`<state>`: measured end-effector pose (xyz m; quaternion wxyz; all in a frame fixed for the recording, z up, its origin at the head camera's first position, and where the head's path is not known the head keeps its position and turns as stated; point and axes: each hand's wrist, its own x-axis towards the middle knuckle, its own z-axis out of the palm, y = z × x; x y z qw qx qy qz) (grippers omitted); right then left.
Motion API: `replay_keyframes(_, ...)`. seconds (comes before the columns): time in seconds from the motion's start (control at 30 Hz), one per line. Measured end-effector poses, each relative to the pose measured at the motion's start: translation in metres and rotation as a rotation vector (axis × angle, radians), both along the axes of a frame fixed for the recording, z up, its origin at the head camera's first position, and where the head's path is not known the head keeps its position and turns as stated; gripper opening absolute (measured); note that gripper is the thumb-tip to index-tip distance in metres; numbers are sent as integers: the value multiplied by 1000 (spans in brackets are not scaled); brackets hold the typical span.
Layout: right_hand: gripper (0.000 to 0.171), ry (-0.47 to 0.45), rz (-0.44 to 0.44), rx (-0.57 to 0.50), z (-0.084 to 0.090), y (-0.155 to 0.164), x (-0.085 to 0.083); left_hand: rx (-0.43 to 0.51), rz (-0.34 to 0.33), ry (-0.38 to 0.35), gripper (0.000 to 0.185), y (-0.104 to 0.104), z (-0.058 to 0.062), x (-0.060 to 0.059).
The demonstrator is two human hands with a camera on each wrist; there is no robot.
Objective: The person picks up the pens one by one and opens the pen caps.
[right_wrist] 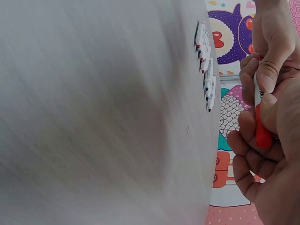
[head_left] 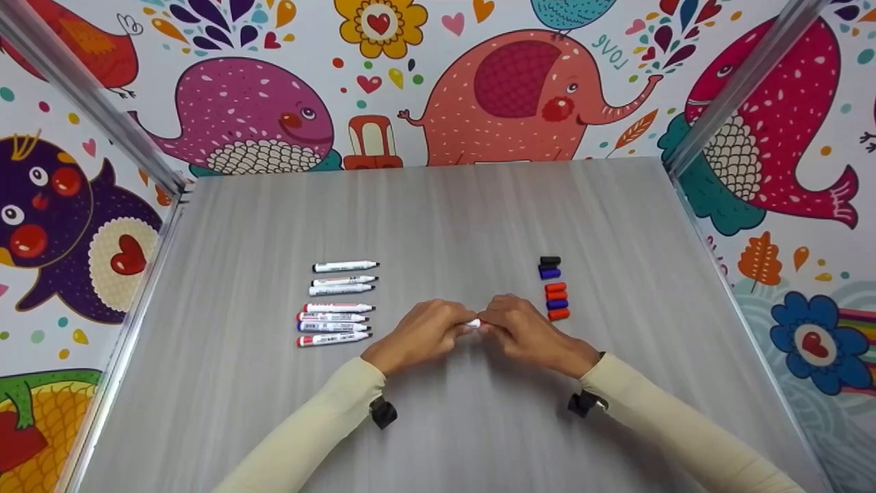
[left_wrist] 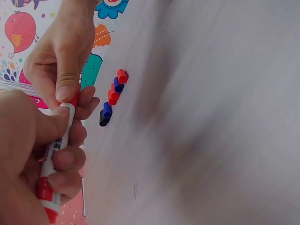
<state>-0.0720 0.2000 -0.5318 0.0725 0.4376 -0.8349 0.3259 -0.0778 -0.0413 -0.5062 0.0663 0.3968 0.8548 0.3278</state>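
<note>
In the head view my left hand (head_left: 426, 333) and right hand (head_left: 525, 331) meet over the middle of the table. The left one grips a white whiteboard marker (left_wrist: 55, 149) with a red end and red label, its fingers curled round the barrel. At the marker's other end sits a red cap (right_wrist: 263, 127), which the right hand pinches between thumb and fingers. Most of the barrel is hidden by the hands in the head view.
To the left, several uncapped white markers (head_left: 337, 308) lie in a column, tips pointing right. Several loose caps (head_left: 557, 296), black, blue and red, lie in a column to the right. Cartoon-printed walls (head_left: 383, 89) border the grey table (head_left: 438, 226).
</note>
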Motion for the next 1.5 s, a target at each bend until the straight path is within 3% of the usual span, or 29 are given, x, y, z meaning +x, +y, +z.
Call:
replay_keyframes(0.33,4,53,25,-24,-3,1,3,21,-17,-26,12,-3,0,-2)
replay_keyframes(0.7,18,97,40,-33,-5,1,4,51,-46,-45,11,-6,0,-3)
replay_keyframes(0.8,23,109,77,-26,-2,6,2,79,-45,-100,16,-10,0,-4)
replay_keyframes(1.0,28,156,96,-50,7,20,-5,143,-20,-258,29,-22,-1,-3)
replay_keyframes(1.17,19,173,30,-48,9,24,-9,145,6,-246,29,-25,-1,-4)
replay_keyframes(1.5,29,86,-78,-70,3,34,-17,182,147,-260,20,-40,-6,-16)
